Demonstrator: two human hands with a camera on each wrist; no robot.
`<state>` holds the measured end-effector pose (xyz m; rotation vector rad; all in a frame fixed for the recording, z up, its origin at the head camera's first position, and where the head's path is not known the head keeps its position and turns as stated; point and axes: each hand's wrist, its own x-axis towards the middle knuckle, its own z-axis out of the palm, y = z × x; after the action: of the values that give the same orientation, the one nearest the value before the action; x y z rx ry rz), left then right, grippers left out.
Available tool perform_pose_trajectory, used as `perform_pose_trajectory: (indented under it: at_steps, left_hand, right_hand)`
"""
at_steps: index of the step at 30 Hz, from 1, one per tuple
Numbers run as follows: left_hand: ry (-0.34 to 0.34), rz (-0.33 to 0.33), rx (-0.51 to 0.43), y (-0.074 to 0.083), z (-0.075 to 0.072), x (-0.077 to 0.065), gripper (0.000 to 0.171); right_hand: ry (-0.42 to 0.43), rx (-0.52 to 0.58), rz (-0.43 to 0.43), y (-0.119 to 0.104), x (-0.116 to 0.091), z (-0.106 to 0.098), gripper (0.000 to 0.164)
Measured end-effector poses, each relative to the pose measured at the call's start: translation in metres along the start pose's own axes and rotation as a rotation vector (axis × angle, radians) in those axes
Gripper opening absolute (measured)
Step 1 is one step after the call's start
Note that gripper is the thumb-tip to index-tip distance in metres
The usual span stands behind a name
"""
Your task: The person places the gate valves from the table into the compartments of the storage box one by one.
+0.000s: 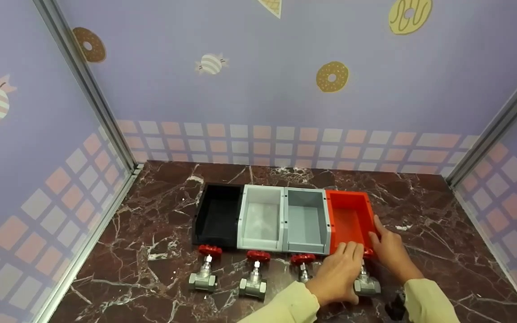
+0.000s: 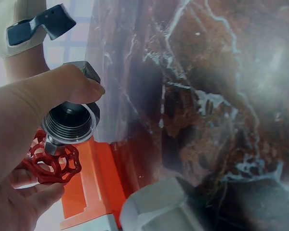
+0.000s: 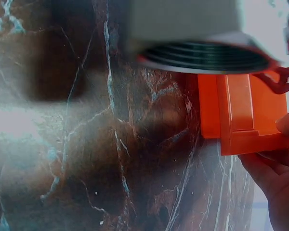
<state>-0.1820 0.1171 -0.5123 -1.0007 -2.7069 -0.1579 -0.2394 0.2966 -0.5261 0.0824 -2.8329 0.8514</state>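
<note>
In the head view my left hand [image 1: 337, 274] holds a metal valve [image 1: 367, 286] in front of the red-orange bin [image 1: 348, 220]. The left wrist view shows its thumb laid over the threaded valve body [image 2: 71, 132], with fingers at the red handwheel [image 2: 73, 166]. My right hand [image 1: 392, 250] grips the bin's right wall near the front corner. Seen in the right wrist view, the thumb of the right hand [image 3: 279, 187] is on the inner side of the red-orange bin [image 3: 237, 108] and the fingers are outside and beneath the edge.
Left of the red-orange bin, a grey bin [image 1: 305, 215], a white bin [image 1: 260, 220] and a black bin [image 1: 218, 215] stand joined in a row. Before them lie three more red-wheeled valves [image 1: 203, 280] on the marbled tabletop [image 1: 151, 269]. Patterned walls [image 1: 258, 89] enclose it.
</note>
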Motion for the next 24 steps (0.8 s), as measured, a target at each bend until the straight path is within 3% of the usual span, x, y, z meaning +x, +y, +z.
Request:
perform_pose_trajectory:
  at_steps: [7, 24]
  left_hand:
    - [0.005, -0.001, 0.041, -0.005, -0.004, 0.003, 0.107]
    - [-0.005, -0.043, 0.023, -0.019, -0.009, 0.012, 0.104]
  right_hand:
    - [-0.001, 0.002, 0.000, -0.001, 0.000, 0.000, 0.055]
    - [-0.024, -0.002, 0.015, 0.000, 0.000, -0.001, 0.055]
